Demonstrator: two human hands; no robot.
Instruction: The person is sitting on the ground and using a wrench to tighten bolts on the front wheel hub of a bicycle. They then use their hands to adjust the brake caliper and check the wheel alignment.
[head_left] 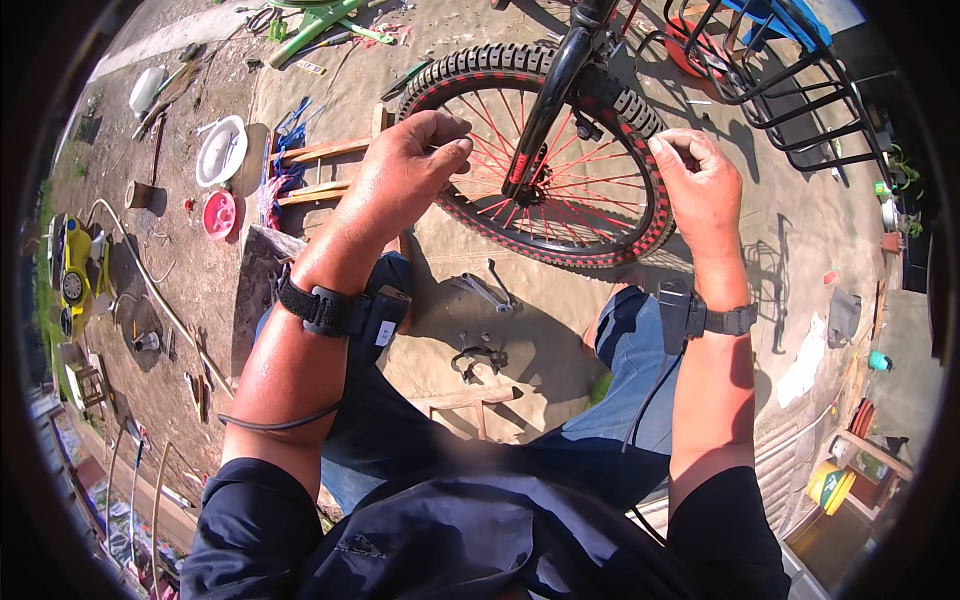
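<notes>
I see my left hand [405,170] raised over the near rim of the bicycle wheel [545,155], on its left side. Its fingers [450,135] are curled and pressed together at the tips; whether they pinch anything I cannot tell. My right hand [700,180] sits at the right side of the same wheel, touching the knobby black tyre [640,110]. Its fingers [672,148] are also curled, thumb against forefinger, as if nipping something too small to make out.

The wheel stands upright on the ground between my two hands, just beyond my knees. It has red spokes [590,165] and a black fork leg [545,95] running down to the hub.

On the ground between my knees lie two spanners [485,288], and just nearer to me a small dark metal part [478,360], apart from both hands. Each wrist carries a black strap with a small box: left strap [320,310], right strap [700,315].

Well to the left are a white bowl [220,150], a red lid [218,213] and wooden slats [315,170]. A black metal rack [790,90] stands behind the wheel at upper right.
</notes>
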